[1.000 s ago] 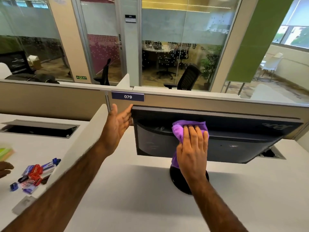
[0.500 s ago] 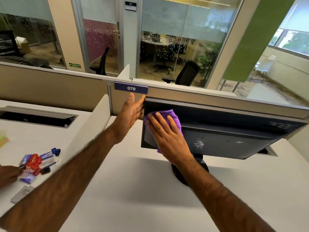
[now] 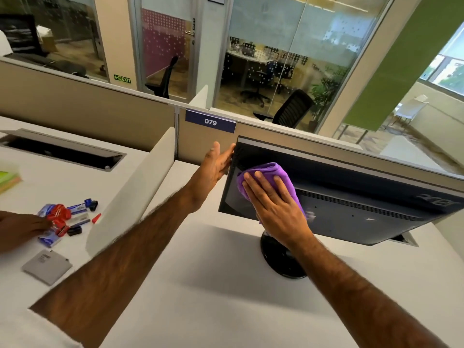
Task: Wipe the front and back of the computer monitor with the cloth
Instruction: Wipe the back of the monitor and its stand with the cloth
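Observation:
A black computer monitor (image 3: 351, 197) stands on a round black base (image 3: 281, 262) on the white desk, its back panel turned toward me. A purple cloth (image 3: 266, 170) lies flat against the left part of that back panel. My right hand (image 3: 273, 207) presses on the cloth with straight, spread fingers. My left hand (image 3: 216, 167) rests with straight fingers against the monitor's left edge, steadying it. The screen side is hidden from me.
A white divider panel (image 3: 130, 192) runs along the desk to the left of my left arm. Beyond it lie red and blue stationery items (image 3: 65, 217), a grey card (image 3: 47, 266) and another person's hand (image 3: 22, 227). A beige partition with sign 079 (image 3: 210, 121) stands behind the monitor.
My right hand slid the cloth from the middle of the back panel to its left part. The left hand stayed on the monitor's left edge. The view shifted.

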Available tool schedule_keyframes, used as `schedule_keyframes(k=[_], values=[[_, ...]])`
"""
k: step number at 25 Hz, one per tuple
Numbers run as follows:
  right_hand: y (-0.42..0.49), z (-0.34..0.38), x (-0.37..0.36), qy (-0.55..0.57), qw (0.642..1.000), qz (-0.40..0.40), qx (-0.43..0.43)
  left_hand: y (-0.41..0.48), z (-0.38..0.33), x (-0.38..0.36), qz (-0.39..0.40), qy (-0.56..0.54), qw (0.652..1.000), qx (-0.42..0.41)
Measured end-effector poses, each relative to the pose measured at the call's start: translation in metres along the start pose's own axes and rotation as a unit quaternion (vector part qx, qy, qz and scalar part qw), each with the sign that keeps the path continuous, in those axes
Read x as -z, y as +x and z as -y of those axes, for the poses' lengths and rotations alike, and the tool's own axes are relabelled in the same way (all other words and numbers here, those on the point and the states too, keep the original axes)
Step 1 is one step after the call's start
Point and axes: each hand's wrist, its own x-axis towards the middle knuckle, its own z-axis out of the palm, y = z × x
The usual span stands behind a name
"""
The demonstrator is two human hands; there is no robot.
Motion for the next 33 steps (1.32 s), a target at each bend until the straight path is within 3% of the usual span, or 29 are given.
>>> schedule_keyframes(k=[5, 13, 16, 21, 23, 27, 33], values=[[-0.026, -0.007, -0.027, -0.114, 0.983, 0.025, 0.140, 0.001, 0.009, -0.002, -0.018, -0.001, 1.000, -0.005], [-0.028, -0.039, -0.021, -0.065, 0.994, -0.052, 0.071, 0.004, 0.036, -0.008, -0.052, -0.041, 0.998, -0.015], [-0.017, -0.019, -0.041, -0.055, 0.991, -0.054, 0.113, 0.008, 0.054, -0.009, -0.063, -0.041, 0.997, 0.002], [-0.027, -0.013, -0.068, -0.137, 0.964, -0.027, 0.228, 0.013, 0.076, -0.012, -0.088, -0.039, 0.995, 0.024], [-0.038, -0.032, -0.063, -0.113, 0.970, -0.044, 0.211, 0.013, 0.080, -0.013, -0.092, -0.042, 0.995, 0.023], [-0.036, -0.051, -0.051, -0.078, 0.983, -0.138, 0.097, 0.011, 0.079, -0.016, -0.098, -0.053, 0.994, 0.017], [-0.004, 0.001, -0.071, -0.153, 0.972, -0.075, 0.164, 0.013, 0.079, -0.018, -0.112, -0.069, 0.991, 0.010]])
